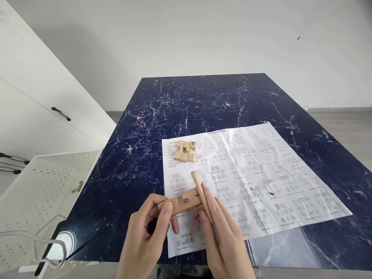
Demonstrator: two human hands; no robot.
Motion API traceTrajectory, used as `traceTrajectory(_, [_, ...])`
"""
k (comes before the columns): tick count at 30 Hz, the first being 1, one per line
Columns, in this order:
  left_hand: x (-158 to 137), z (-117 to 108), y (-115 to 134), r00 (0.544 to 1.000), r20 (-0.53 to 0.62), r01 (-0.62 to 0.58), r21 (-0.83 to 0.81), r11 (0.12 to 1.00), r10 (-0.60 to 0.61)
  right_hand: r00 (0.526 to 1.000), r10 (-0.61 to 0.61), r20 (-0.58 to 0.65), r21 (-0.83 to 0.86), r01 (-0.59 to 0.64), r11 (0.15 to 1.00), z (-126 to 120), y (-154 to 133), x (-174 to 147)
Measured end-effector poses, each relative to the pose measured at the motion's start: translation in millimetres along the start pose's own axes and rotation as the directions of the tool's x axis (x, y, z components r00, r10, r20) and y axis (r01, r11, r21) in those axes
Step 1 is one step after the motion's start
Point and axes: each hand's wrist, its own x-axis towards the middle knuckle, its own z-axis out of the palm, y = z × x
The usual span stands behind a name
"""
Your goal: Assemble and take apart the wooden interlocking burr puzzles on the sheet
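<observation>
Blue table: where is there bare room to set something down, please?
The table is bare beyond the paper sheet and, past the left hand, between sheet and left edge. Crowded: the sheet's near-left part, below the right hand and two wooden pieces, and its far-left corner, under the block marked 3.

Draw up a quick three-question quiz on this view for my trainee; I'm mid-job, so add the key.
1. Which numeral is marked on the block cluster lying on the printed sheet?
A) 7
B) 3
C) 10
2. True or false: seen in the picture, the block cluster lies nearer the right end of the printed sheet than the left.
3. Which of the two hands holds the notched wooden piece, and what does the other hold?

Key
1. B.
2. False: it lies near the upper left corner.
3. The left hand; the right hand holds a slim wooden strip.
</observation>
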Motion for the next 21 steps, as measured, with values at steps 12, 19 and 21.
traceTrajectory(12, [4.4, -12.2, -12.0, 0.979, 0.199, -0.048, 0.0, 0.999, 0.047, 0.998, -0.051, 0.037, 0.033, 0.05, 0.998, -0.3, -0.8, -0.2])
traceTrajectory(19, [3.1, -14.5, -13.7, 0.966, 0.256, -0.024, -0.012, 1.0, 0.026, 0.993, -0.086, 0.079, 0.002, 0.086, 0.996, -1.9, -1.7, -0.3])
traceTrajectory(21, [2.5, -14.7, -14.0, 0.965, 0.264, 0.0, -0.022, 1.0, 0.006, 0.99, -0.098, 0.096, -0.016, 0.1, 0.995, -2.2, -1.8, 0.0])
